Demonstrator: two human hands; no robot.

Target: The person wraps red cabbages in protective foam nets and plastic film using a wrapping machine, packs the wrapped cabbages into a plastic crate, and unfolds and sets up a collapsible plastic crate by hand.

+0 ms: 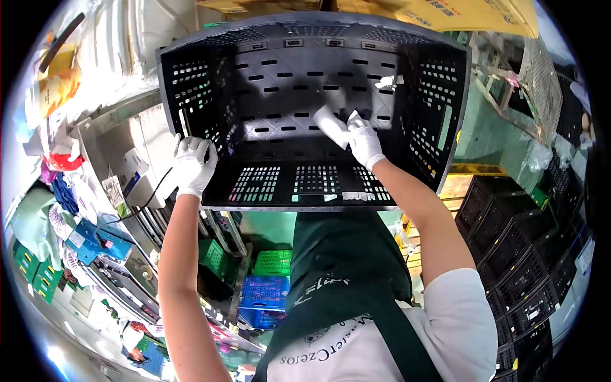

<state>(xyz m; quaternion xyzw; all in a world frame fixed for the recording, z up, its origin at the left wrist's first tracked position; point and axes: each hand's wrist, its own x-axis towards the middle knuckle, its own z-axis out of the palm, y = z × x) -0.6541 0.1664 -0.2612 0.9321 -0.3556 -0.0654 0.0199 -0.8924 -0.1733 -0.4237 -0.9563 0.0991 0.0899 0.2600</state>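
A large black plastic crate [312,202] with slotted walls is tilted so that its inside faces me. My left hand [194,162], in a white glove, is closed on the crate's left edge near the handle slot. Inside the crate is my right hand [364,141], also gloved in white. Its fingers are closed on a white cloth or piece of paper [331,127], slightly blurred, in front of the crate's bottom. Farther right on that bottom sticks a torn white scrap [388,81]. Pale remnants [356,196] also show on the near wall.
Stacked black crates [515,242] stand at the right. Below, blue [262,293] and green baskets [273,262] sit on the green floor. A metal-framed grate [541,89] is at the upper right. Yellow sacks or boxes [445,14] lie beyond the crate.
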